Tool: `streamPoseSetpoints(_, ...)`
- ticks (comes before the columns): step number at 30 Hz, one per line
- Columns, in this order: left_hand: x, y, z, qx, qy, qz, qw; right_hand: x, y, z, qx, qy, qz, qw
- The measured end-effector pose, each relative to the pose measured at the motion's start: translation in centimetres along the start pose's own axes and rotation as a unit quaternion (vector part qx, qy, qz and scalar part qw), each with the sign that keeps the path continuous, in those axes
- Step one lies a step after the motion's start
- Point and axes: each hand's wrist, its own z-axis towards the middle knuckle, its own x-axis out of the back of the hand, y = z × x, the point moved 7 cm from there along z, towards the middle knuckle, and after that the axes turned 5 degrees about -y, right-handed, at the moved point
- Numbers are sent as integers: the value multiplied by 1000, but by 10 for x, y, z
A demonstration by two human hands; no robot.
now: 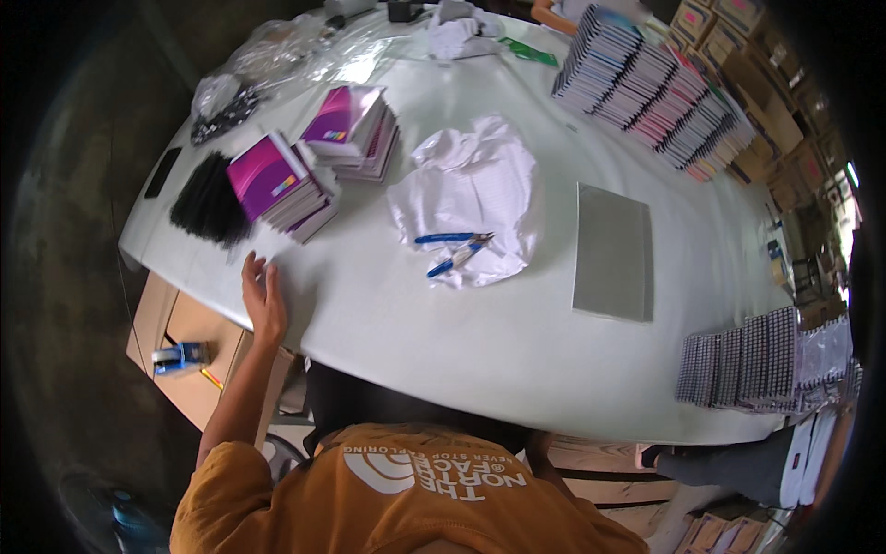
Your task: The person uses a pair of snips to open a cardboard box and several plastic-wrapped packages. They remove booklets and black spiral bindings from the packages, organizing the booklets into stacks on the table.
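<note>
My left hand (265, 300) is over the left front edge of the white table, its fingers stretched out and holding nothing. Just beyond it lies a bundle of thin black strands, perhaps binding coils (208, 201). Beside the bundle stands a stack of purple-and-white booklets (277, 185), with a second booklet stack (351, 129) behind it. On a crumpled white plastic sheet (471, 185) in the middle rest blue-handled cutting pliers (459, 254). My right arm drops below the table's front edge at my side, and its hand is hidden.
Translucent flat sheets (613, 254) lie right of centre. Spiral-bound notebooks stand in rows at the far right (646, 92) and near right (748, 365). Clear plastic wrap (286, 55) covers the far left. A tape dispenser (182, 357) sits on a cardboard box (208, 323). Another person's arm (554, 17) shows behind.
</note>
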Motion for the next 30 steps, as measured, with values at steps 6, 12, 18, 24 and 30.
streamPoseSetpoints(6, 0, -9, 18, 39, 5, -220, 975, 84, -288, -12, 267, -328, 312, 851)
streamPoseSetpoints(12, -22, -29, 64, 70, -10, -418, 906, 174, -493, -104, 584, -536, 454, 407)
streamPoseSetpoints(18, -42, -22, 95, 10, -71, -459, 886, 176, -540, -128, 678, -551, 361, 327)
streamPoseSetpoints(24, -61, -14, 110, 20, -62, -523, 850, 97, -552, -62, 622, -432, 345, 555)
streamPoseSetpoints(30, -79, 7, 103, 47, -10, -583, 811, -18, -564, 174, 365, -72, 190, 909)
